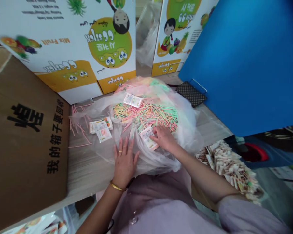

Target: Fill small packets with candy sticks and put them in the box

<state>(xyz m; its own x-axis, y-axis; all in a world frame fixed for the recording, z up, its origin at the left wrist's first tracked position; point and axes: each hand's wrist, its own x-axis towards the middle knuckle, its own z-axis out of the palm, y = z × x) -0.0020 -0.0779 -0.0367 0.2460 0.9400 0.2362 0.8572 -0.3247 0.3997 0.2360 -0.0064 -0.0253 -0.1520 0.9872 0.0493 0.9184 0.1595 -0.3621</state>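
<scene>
My left hand (125, 161) lies flat with fingers spread on the clear plastic bag (187, 126), whose edge covers the near part of the table. My right hand (164, 138) has its thumb and fingers closed at the right edge of a small stack of printed sachets (147, 138). Behind that stack, the bag holds a heap of thin pink, green and yellow sticks (158, 113). One more sachet (133, 100) rests on top of the heap. Left of the heap, several sachets (101, 128) lie overlapping on the plastic.
A brown carton (26, 139) stands at the left, with white printed boxes (63, 42) behind. Loose pink sticks (79, 126) lie beside the carton. A dark checked purse (191, 93) sits by a blue panel (246, 65). Many sachets (230, 165) are piled lower right.
</scene>
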